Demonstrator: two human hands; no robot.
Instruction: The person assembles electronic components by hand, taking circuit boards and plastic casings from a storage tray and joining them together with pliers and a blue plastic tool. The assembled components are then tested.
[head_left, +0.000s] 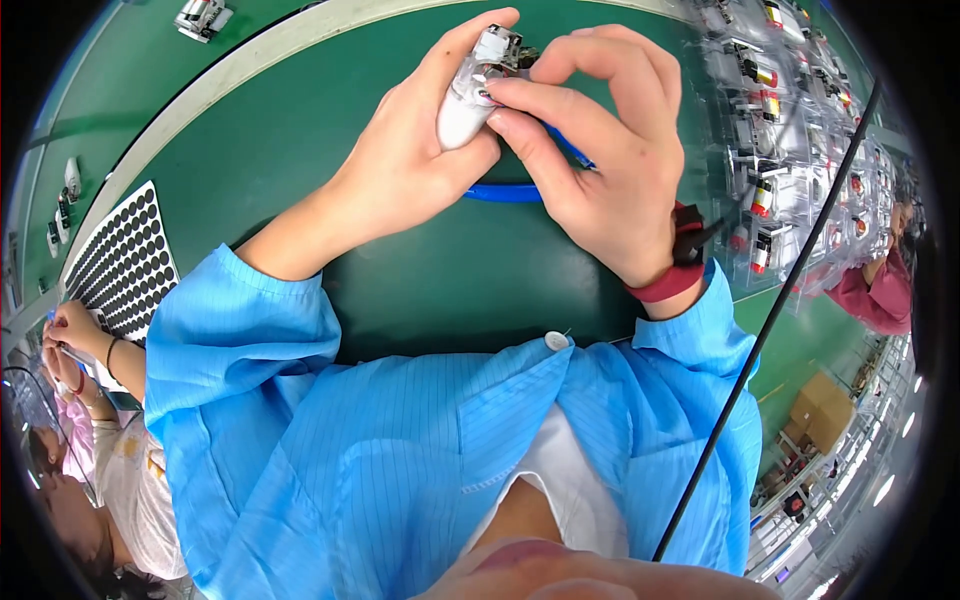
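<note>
My left hand (410, 150) is closed around a small white device (463, 118) with a rounded plastic body and bare metal and mechanical parts at its far end. My right hand (610, 140) works at the device's right side. Its thumb and index fingertip are pinched together against the device, and whatever lies between them is too small to make out. Behind my hands a narrow blue thing (505, 192) curves over the green table (400, 270). It runs partly hidden beneath my right hand, so its kind is unclear.
Stacked clear plastic trays (770, 150) with many small assemblies stand at the right. A sheet of black round stickers (130, 260) lies at the left. Beyond the pale table rim sits another white assembly (202, 18). Co-workers' hands (75, 335) show at the left, a maroon sleeve (885, 295) at the right.
</note>
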